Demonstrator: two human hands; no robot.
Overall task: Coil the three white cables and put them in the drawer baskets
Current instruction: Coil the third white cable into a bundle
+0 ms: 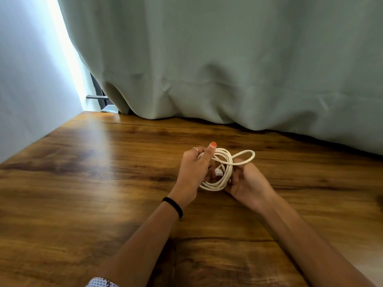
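White cord is what I am working with here: one white cable (219, 179), wound into several loops, held up just above the wooden table (83, 183), right of centre and toward the far half. My left hand (193, 168) grips the left side of the coil, thumb raised along its top edge, fingers curled round the strands. My right hand (246, 183) holds the right side from below, fingers wrapped round the bundle where the loops cross. A loose loop (247, 156) sticks out at the far right, not lying with the rest, and a small white plug (218, 172) hangs inside the ring.

I judge the step in hand to be finishing this coil. To do it well I would keep the left grip firm so the stacked turns cannot spring apart, then use the right fingers to fold that stray loop back onto the others, matching their size. The plug end wants tucking through or laying flat against the strands, not left dangling where it could snag. Slackening both hands at once would likely let the cord unwind.

Neither the drawer baskets nor the other two cables are in view, so I cannot tell how much remains. A pale green curtain (228, 59) hangs along the far edge of the table.
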